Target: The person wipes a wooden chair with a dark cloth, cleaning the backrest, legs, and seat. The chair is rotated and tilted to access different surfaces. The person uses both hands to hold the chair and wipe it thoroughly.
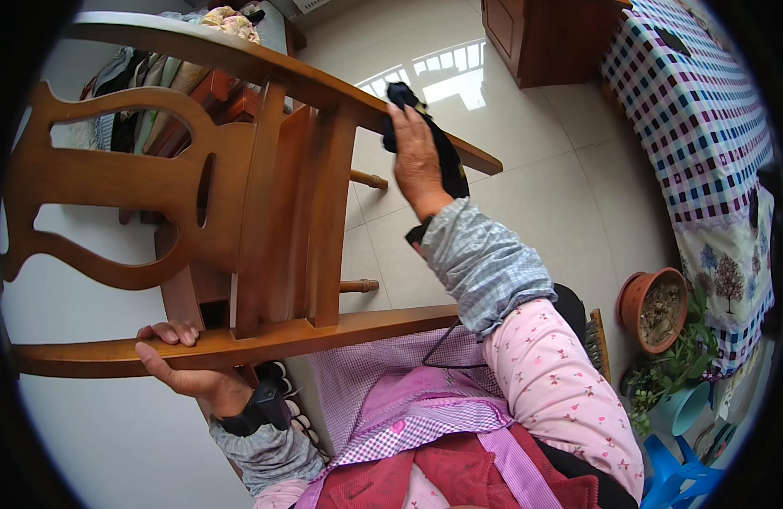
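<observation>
A brown wooden chair [325,223] lies tipped on its side before me, its carved backrest at the left and turned leg rungs [360,286] towards the middle. My left hand [181,359] grips the near side rail of the chair, the thumb on the near side and the fingers over the far edge. Farther off, my right hand [417,153] presses a black cloth [452,165] on the far side rail. Its fingers lie flat and extended against the cloth. Both of my wrists wear dark bands.
A wooden cabinet [531,38] stands at the top right beside a table with a checked cloth [697,121]. A terracotta pot [630,305], a turquoise pot [681,407] and a blue plastic stool [671,474] are at the right. Clothes [134,83] hang behind the backrest. Shoes [296,413] stand below.
</observation>
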### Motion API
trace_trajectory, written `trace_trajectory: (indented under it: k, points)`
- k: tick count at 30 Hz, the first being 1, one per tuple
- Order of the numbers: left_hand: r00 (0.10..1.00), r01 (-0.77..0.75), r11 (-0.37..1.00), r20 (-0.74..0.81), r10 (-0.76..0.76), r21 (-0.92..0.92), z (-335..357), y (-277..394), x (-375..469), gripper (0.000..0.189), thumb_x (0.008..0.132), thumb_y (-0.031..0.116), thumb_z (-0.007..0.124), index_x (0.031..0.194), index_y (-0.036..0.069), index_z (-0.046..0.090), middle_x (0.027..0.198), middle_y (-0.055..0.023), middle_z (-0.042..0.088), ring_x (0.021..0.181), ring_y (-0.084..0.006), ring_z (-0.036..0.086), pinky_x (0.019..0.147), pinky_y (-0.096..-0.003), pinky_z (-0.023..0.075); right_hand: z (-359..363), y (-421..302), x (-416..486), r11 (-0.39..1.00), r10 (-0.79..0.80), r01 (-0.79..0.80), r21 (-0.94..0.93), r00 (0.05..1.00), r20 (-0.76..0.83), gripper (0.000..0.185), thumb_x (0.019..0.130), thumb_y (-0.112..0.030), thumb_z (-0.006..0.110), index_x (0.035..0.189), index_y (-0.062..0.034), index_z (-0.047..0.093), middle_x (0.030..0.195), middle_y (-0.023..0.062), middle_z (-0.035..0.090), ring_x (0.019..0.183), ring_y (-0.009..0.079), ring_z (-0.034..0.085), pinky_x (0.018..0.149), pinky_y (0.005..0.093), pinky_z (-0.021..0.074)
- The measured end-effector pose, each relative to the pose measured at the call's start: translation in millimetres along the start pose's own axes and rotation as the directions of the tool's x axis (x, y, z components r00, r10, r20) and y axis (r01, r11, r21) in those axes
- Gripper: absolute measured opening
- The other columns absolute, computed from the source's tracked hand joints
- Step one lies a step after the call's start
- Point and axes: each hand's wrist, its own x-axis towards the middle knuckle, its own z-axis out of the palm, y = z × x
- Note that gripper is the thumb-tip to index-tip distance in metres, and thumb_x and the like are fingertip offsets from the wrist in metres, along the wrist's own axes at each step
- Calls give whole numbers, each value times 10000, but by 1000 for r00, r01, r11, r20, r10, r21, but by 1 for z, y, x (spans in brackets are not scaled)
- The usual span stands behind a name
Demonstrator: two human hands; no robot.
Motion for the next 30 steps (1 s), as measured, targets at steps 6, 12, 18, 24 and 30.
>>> trace_trajectory:
  k: [6, 12, 18, 24, 30]
  points:
    - [1000, -1, 1000, 3, 1, -2, -4, 1, 1, 285, 1051, 385, 511, 1022, 102, 525, 771, -8, 471, 668, -117, 472, 666, -255, 424, -30, 134, -71, 959, 177, -167, -227, 984, 24, 545, 930, 71, 427, 1448, -92, 475, 1370, 206, 542, 1265, 396, 521, 1105, 452, 417]
    - [1000, -10, 1000, -3, 11, 22, -4, 1, 0, 284, 1051, 389, 513, 1029, 106, 518, 770, -7, 468, 669, -120, 466, 670, -259, 420, -78, 223, -96, 663, 733, -661, -352, 669, 123, 377, 964, -21, 448, 1324, -15, 561, 1263, 228, 635, 1201, 401, 584, 1045, 447, 460]
    - [999, -25, 1000, -22, 25, 15, -5, -2, 3, 342, 1030, 420, 528, 1068, 80, 547, 770, -19, 489, 639, -114, 487, 614, -245, 422, -52, 174, -80, 822, 566, -560, -101, 823, 47, 471, 886, 64, 466, 1344, -4, 550, 1342, 227, 581, 1262, 389, 540, 1077, 432, 429]
    - [1000, -10, 1000, -12, 10, 27, -4, -1, 2, 344, 1036, 427, 514, 1057, 85, 546, 778, -15, 491, 646, -112, 485, 621, -249, 426, -3, 79, -55, 990, 134, -133, 55, 991, -18, 715, 788, 173, 438, 1451, -89, 498, 1441, 232, 513, 1361, 391, 475, 1155, 447, 368]
    - [1000, 8, 999, -10, -9, -45, -4, 1, 2, 310, 1048, 399, 522, 1025, 91, 543, 771, -16, 485, 669, -125, 478, 647, -261, 426, -57, 154, -74, 839, 527, -497, -220, 843, 106, 490, 874, 65, 488, 1340, -53, 578, 1302, 210, 614, 1209, 365, 588, 1055, 434, 457]
